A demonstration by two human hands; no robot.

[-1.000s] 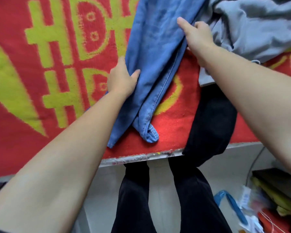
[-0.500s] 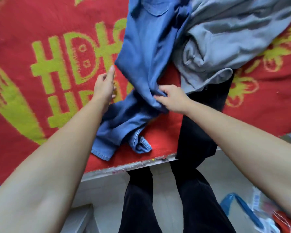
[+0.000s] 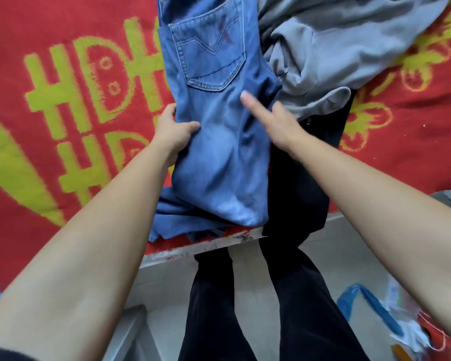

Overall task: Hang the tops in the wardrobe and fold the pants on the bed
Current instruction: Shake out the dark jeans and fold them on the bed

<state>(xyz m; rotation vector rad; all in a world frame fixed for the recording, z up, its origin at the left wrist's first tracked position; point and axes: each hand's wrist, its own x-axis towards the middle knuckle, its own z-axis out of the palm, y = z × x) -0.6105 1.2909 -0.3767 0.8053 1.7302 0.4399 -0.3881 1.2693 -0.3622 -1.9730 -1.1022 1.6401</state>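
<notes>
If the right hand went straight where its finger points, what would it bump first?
Probably the blue jeans, near their back pocket: the right hand points up-left across them. Its height above the cloth is unclear.

A large yellow-green double-happiness character [image 3: 63, 95], 囍, is woven into the red blanket [image 3: 24, 35], its right side covered by the jeans [image 3: 219, 152]. Print on the packets [image 3: 412, 332] at lower right is too blurred to read.

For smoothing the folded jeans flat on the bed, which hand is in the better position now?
Probably the right hand: its fingers are straight and lie over the blue jeans. The left hand is busy, gripping the jeans' left edge.
</notes>
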